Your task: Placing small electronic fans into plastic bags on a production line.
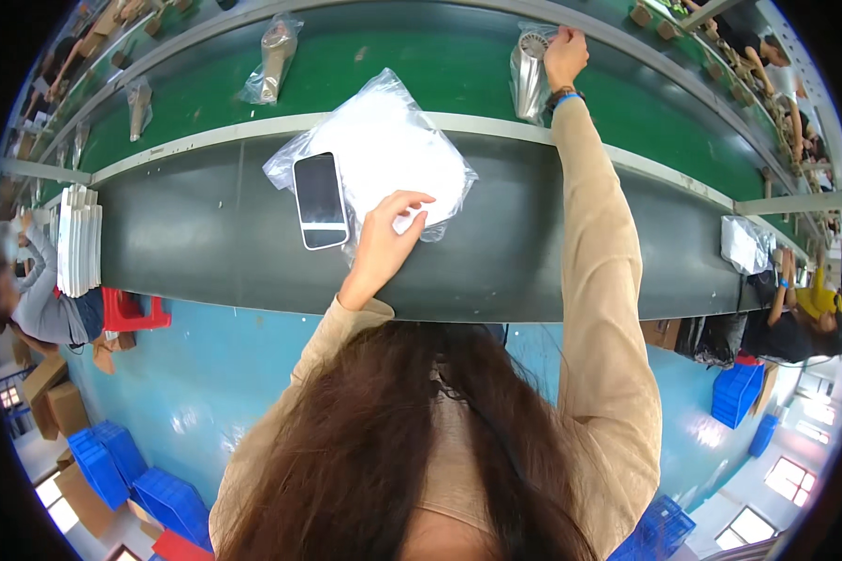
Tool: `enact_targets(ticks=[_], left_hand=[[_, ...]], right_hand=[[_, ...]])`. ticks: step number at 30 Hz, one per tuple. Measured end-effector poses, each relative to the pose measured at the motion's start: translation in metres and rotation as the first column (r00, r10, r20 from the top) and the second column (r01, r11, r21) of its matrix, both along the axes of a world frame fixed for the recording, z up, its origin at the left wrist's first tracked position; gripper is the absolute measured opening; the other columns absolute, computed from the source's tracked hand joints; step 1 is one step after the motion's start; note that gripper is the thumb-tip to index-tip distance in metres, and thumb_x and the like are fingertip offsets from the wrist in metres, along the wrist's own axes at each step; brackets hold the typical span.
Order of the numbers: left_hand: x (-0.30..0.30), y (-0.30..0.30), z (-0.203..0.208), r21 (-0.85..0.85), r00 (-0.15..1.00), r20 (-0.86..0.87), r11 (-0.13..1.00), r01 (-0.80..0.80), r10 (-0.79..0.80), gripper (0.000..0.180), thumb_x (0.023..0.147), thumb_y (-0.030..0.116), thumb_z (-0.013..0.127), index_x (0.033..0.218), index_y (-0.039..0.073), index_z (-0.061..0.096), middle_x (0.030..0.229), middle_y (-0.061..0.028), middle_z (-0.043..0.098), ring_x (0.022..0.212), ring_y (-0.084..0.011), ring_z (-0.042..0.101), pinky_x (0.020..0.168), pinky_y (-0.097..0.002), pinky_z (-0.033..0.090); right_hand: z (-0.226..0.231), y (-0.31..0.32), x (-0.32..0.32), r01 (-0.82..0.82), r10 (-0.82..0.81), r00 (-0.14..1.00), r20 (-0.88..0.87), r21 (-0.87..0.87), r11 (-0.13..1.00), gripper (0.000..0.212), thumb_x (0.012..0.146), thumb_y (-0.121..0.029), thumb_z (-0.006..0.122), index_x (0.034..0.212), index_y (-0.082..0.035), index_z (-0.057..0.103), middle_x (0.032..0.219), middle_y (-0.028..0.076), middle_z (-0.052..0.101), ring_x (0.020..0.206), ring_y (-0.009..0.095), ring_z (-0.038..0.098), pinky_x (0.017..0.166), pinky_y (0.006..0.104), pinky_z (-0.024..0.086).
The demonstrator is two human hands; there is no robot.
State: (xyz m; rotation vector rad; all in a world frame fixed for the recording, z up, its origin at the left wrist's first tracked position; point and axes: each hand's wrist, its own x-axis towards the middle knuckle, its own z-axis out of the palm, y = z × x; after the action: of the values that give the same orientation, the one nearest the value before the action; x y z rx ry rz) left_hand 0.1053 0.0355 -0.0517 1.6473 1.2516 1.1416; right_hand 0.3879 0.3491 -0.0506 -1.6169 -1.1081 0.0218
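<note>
On the green belt at the far right lies a silver handheld fan (pixel 530 77) in a clear plastic bag. My right hand (pixel 566 58) reaches out to it, its fingers closed on the bag's edge beside the fan's round head. My left hand (pixel 386 241) rests at the near edge of a stack of white sheets in clear plastic bags (pixel 388 140). Its fingers are bent, with a gap between thumb and forefinger, and nothing is held. A phone with a dark screen and white rim (pixel 321 201) lies just left of that hand, partly on the stack.
More bagged handheld fans (pixel 273 61) lie along the green belt (pixel 421 51) to the left. White trays (pixel 79 238) are piled at the dark worktop's (pixel 206 224) left end; a white bagged bundle (pixel 746 245) lies at its right. A pale rail (pixel 496 125) divides belt and worktop. Co-workers sit at both sides.
</note>
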Motion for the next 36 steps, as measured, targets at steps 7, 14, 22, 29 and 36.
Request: enact_targets(ticks=[7, 14, 22, 29, 36], left_hand=[[0.001, -0.007, 0.001, -0.049, 1.0, 0.001, 0.999, 0.008, -0.008, 0.017, 0.085, 0.003, 0.063, 0.102, 0.005, 0.067, 0.1, -0.0086, 0.068, 0.087, -0.021, 0.065, 0.076, -0.03, 0.05], [0.027, 0.021, -0.005, 0.105, 0.997, -0.018, 0.992, -0.072, 0.074, 0.015, 0.086, 0.005, 0.065, 0.1, 0.003, 0.067, 0.093, -0.0099, 0.068, 0.086, -0.023, 0.064, 0.075, -0.0313, 0.05], [0.069, 0.07, -0.038, 0.448, 0.978, -0.003, 0.875, -0.185, 0.209, 0.017, 0.082, 0.0, 0.065, 0.098, 0.003, 0.067, 0.086, -0.011, 0.065, 0.078, -0.0256, 0.061, 0.07, -0.0345, 0.049], [0.077, 0.058, -0.043, 0.309, 0.991, 0.029, 0.942, -0.131, 0.128, 0.018, 0.085, 0.006, 0.068, 0.069, 0.0, 0.061, 0.056, -0.0074, 0.049, 0.048, -0.0153, 0.043, 0.048, -0.0286, 0.037], [0.079, 0.058, -0.05, 0.294, 0.989, 0.056, 0.944, -0.147, 0.137, 0.037, 0.084, 0.005, 0.066, 0.056, -0.001, 0.042, 0.049, -0.0082, 0.033, 0.044, -0.0135, 0.028, 0.043, -0.0312, 0.027]], right_hand=[[-0.027, 0.017, 0.011, -0.064, 0.083, 0.972, -0.218, 0.092, 0.994, 0.029, 0.096, -0.025, 0.053, 0.114, -0.004, 0.059, 0.108, 0.017, 0.067, 0.1, 0.032, 0.064, 0.09, 0.0412, 0.047], [-0.04, -0.141, -0.025, -0.295, 0.312, 0.949, -0.05, 0.21, 0.932, 0.029, 0.1, -0.021, 0.049, 0.119, -0.001, 0.054, 0.113, 0.011, 0.057, 0.099, 0.019, 0.057, 0.086, 0.0315, 0.045], [-0.043, -0.191, -0.04, -0.396, 0.398, 0.839, -0.37, 0.087, 0.914, 0.019, 0.099, -0.019, 0.053, 0.101, -0.001, 0.059, 0.084, 0.005, 0.065, 0.076, 0.011, 0.06, 0.071, 0.026, 0.047], [-0.049, -0.201, -0.048, -0.56, 0.536, 0.796, -0.28, -0.008, 0.828, 0.017, 0.093, -0.017, 0.057, 0.086, -0.001, 0.06, 0.066, 0.009, 0.062, 0.06, 0.016, 0.059, 0.061, 0.0293, 0.048], [-0.041, -0.206, -0.048, -0.617, 0.587, 0.786, -0.192, -0.19, 0.764, 0.032, 0.097, -0.024, 0.05, 0.076, -0.001, 0.055, 0.064, 0.014, 0.059, 0.059, 0.032, 0.059, 0.057, 0.0385, 0.045]])
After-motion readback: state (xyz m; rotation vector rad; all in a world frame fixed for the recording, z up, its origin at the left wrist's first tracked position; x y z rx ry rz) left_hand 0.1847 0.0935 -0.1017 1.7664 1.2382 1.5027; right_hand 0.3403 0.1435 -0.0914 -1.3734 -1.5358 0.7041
